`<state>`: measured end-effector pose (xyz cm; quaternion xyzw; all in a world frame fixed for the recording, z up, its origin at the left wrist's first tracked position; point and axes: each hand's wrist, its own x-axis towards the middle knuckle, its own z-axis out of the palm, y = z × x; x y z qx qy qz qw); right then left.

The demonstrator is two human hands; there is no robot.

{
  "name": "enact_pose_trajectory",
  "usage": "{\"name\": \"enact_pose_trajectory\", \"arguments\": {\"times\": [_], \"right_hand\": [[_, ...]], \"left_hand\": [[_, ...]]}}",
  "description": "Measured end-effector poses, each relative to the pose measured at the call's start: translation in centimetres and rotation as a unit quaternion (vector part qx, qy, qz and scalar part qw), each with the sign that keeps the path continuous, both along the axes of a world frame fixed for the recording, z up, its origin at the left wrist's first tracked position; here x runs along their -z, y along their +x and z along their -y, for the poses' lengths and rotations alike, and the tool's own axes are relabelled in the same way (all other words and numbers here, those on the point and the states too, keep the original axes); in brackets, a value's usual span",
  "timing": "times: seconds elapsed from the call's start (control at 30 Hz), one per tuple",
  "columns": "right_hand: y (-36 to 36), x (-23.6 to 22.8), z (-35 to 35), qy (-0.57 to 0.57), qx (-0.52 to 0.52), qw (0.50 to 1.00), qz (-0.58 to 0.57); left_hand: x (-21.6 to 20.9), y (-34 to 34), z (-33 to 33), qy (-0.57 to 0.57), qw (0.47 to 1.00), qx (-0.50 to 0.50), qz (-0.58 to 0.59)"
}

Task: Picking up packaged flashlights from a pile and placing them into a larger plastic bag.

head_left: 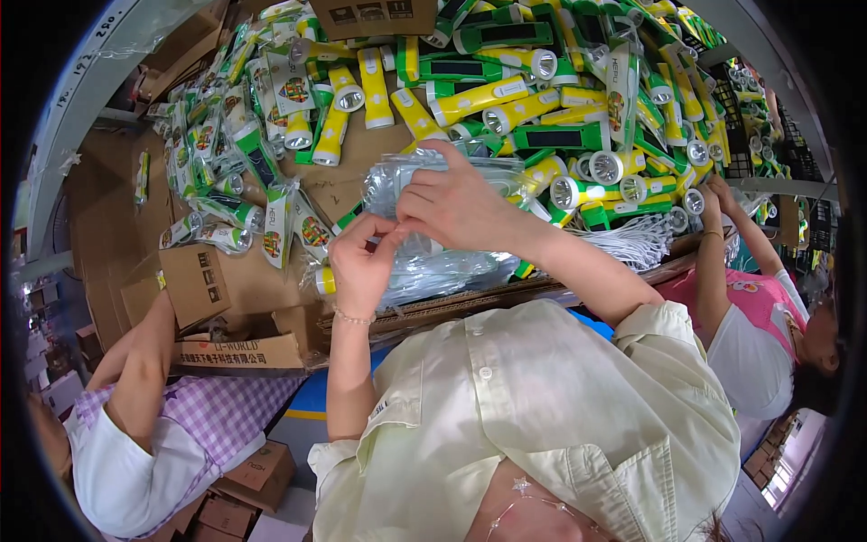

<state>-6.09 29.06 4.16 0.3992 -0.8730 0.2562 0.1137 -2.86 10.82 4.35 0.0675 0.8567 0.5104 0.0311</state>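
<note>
My left hand (361, 262) and my right hand (456, 206) meet at the fingertips above a pile of clear plastic bags (442, 278). Both are closed in a pinch at what looks like the edge of one clear bag; the fingers partly hide it. The right index finger sticks out, away from the pinch. Close by, yellow-and-green flashlights (512, 110) lie heaped beyond my hands, some with dark solar panels. To the right of the bags is a bundle of white cables (629, 242).
Bagged flashlights with printed cards (203, 149) are piled at the left. A small brown box (194, 285) stands near the cardboard edge, and another brown box (372, 16) is at the far side. Co-workers' arms reach in at left (149, 339) and right (713, 262).
</note>
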Motion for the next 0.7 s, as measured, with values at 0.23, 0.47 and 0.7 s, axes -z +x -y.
{"name": "enact_pose_trajectory", "arguments": {"times": [0.23, 0.47, 0.7], "right_hand": [[-2.8, 1.4, -6.9, 0.038, 0.083, 0.996, 0.008], [-4.2, 3.6, -4.9, -0.109, 0.178, 0.976, 0.065], [-0.5, 8.8, -4.8, 0.049, 0.329, 0.943, 0.009]], "left_hand": [[-1.3, -2.9, 6.7, 0.206, 0.968, -0.128, -0.057], [0.4, -10.1, 14.6, 0.206, 0.922, -0.288, -0.158], [6.1, -14.8, 33.0, 0.145, 0.84, -0.478, -0.214]]}}
